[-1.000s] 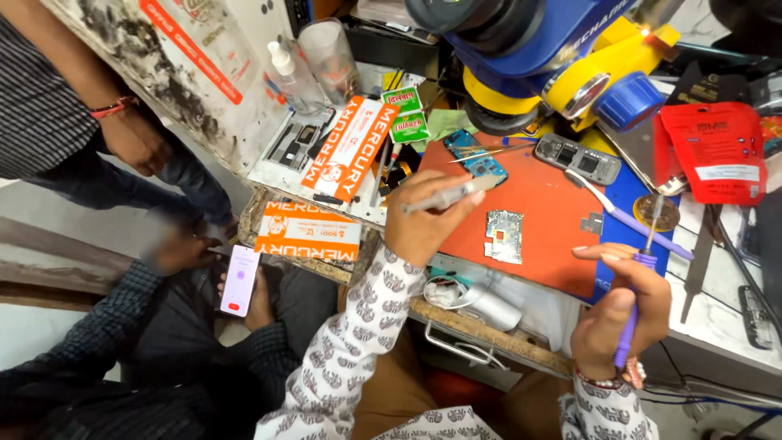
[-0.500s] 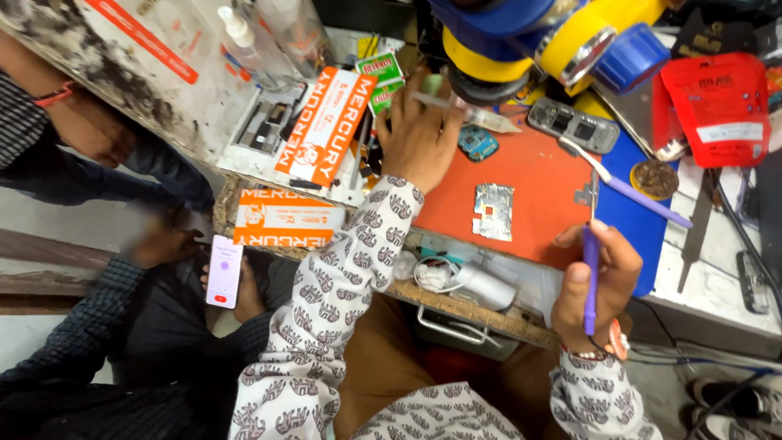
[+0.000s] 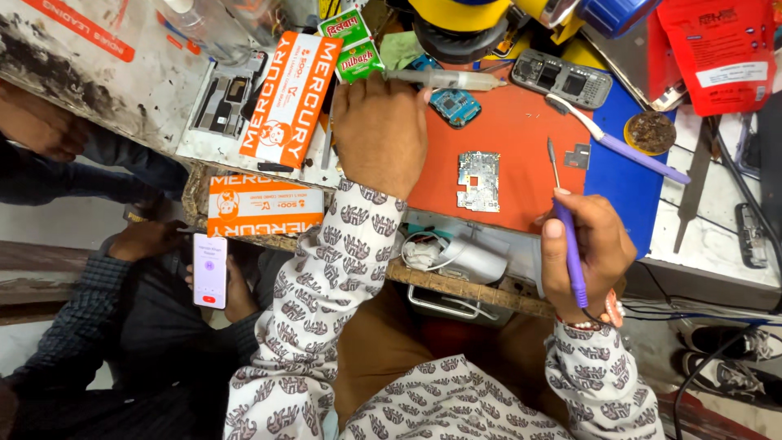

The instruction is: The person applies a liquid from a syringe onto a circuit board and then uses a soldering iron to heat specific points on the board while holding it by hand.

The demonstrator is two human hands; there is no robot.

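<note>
The left hand (image 3: 381, 134) grips a clear syringe (image 3: 444, 79) at the orange mat's (image 3: 521, 134) 11 o'clock edge. The right hand (image 3: 588, 248) is closed around a purple-handled soldering iron (image 3: 570, 236), tip pointing to 12 o'clock. The bare circuit board (image 3: 479, 181) lies mid-mat, at 10 o'clock from the right hand.

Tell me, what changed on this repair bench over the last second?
The left hand carried its syringe up off the orange mat toward the microscope. The right hand still grips the purple-handled tool, now tip-up over the mat. The circuit board stayed put.
</note>
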